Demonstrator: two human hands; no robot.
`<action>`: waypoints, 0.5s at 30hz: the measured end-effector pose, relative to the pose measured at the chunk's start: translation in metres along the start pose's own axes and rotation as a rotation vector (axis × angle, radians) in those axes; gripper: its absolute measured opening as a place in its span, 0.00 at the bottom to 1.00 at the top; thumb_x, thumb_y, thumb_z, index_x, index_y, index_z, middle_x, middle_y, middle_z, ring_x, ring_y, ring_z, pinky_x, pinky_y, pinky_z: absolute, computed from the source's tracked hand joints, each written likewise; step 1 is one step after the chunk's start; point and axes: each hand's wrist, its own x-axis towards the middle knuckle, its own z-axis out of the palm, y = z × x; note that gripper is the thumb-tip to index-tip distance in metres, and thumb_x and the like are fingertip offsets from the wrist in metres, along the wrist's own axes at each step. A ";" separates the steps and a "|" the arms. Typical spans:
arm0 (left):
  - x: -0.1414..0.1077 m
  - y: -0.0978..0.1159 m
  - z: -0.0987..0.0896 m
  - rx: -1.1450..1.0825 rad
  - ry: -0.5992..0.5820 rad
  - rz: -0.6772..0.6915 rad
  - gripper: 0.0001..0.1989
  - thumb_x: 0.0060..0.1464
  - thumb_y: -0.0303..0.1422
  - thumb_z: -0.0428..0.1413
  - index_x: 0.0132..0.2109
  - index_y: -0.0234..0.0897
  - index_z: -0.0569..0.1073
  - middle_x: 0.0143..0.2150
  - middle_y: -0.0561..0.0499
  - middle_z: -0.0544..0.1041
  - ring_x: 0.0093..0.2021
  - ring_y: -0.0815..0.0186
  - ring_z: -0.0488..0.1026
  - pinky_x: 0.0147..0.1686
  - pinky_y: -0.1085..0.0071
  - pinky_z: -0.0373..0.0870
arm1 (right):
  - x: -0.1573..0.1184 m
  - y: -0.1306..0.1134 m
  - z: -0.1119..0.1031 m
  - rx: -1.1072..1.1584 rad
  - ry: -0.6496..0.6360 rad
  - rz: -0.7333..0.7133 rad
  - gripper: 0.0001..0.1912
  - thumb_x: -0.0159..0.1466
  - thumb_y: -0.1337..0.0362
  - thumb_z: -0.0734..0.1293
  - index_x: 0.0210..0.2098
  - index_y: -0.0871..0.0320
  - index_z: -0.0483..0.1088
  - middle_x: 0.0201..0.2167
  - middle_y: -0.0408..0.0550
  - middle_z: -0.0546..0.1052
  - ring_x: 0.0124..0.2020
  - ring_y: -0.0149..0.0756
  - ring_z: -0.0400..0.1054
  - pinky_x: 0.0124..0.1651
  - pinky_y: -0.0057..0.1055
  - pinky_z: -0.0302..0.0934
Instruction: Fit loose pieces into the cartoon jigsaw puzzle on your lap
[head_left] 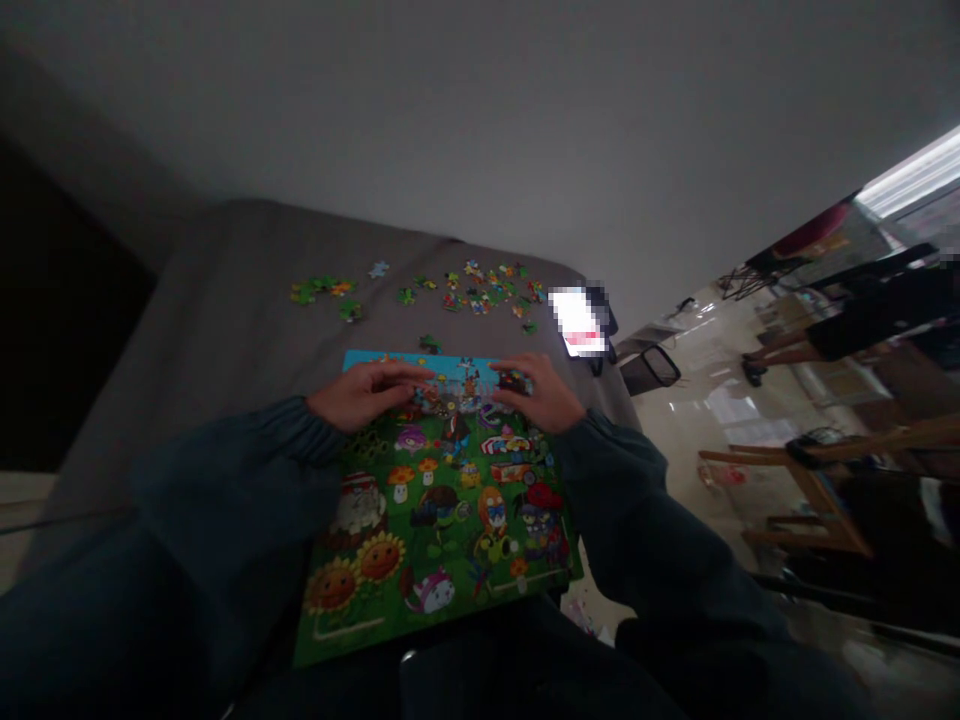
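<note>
A colourful cartoon jigsaw puzzle point(442, 450) lies in front of me, with a blue strip at its far edge and a green field below. It shows sunflowers, mushrooms and other figures. Over its upper left part, my left hand point(371, 393) rests with fingers stretched rightward, thumb and index finger apart. Opposite it, my right hand point(546, 393) reaches in from the right with curved fingers, the thumb apart from the index finger. Both sets of fingertips touch the upper part of the picture. The dim light leaves unclear whether a small piece lies under them.
Beyond the puzzle, loose jigsaw pieces point(480, 293) are scattered on a grey cloth point(255, 330). More green pieces point(322, 290) lie at left. A lit screen point(579, 322) stands at right, by the pale wall point(450, 120). A wooden chair point(787, 500) and a person's leg point(784, 352) are farther right.
</note>
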 end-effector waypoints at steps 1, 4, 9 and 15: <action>0.000 0.000 0.000 -0.034 -0.029 -0.010 0.25 0.48 0.47 0.64 0.51 0.40 0.78 0.47 0.46 0.82 0.47 0.56 0.79 0.49 0.61 0.77 | 0.000 -0.011 0.002 0.067 0.003 -0.027 0.19 0.64 0.59 0.71 0.53 0.56 0.73 0.44 0.52 0.74 0.46 0.42 0.67 0.51 0.42 0.63; 0.001 -0.003 0.001 -0.160 -0.092 -0.022 0.23 0.49 0.43 0.65 0.52 0.40 0.77 0.49 0.45 0.82 0.45 0.58 0.80 0.47 0.61 0.78 | 0.005 -0.042 0.015 0.231 -0.081 -0.102 0.21 0.66 0.59 0.69 0.57 0.59 0.68 0.43 0.51 0.76 0.41 0.37 0.70 0.45 0.36 0.64; 0.002 -0.010 0.001 -0.196 -0.042 0.012 0.24 0.49 0.41 0.66 0.52 0.37 0.75 0.46 0.44 0.82 0.46 0.58 0.80 0.49 0.60 0.77 | 0.019 -0.061 0.038 0.102 -0.212 -0.183 0.27 0.60 0.66 0.74 0.57 0.59 0.67 0.43 0.50 0.78 0.45 0.40 0.68 0.52 0.40 0.61; 0.002 -0.007 0.001 -0.172 0.020 0.047 0.22 0.49 0.42 0.65 0.50 0.36 0.76 0.44 0.45 0.82 0.43 0.59 0.80 0.48 0.60 0.78 | 0.024 -0.053 0.043 0.081 -0.264 -0.150 0.25 0.59 0.68 0.75 0.55 0.59 0.69 0.40 0.47 0.78 0.46 0.40 0.67 0.54 0.40 0.59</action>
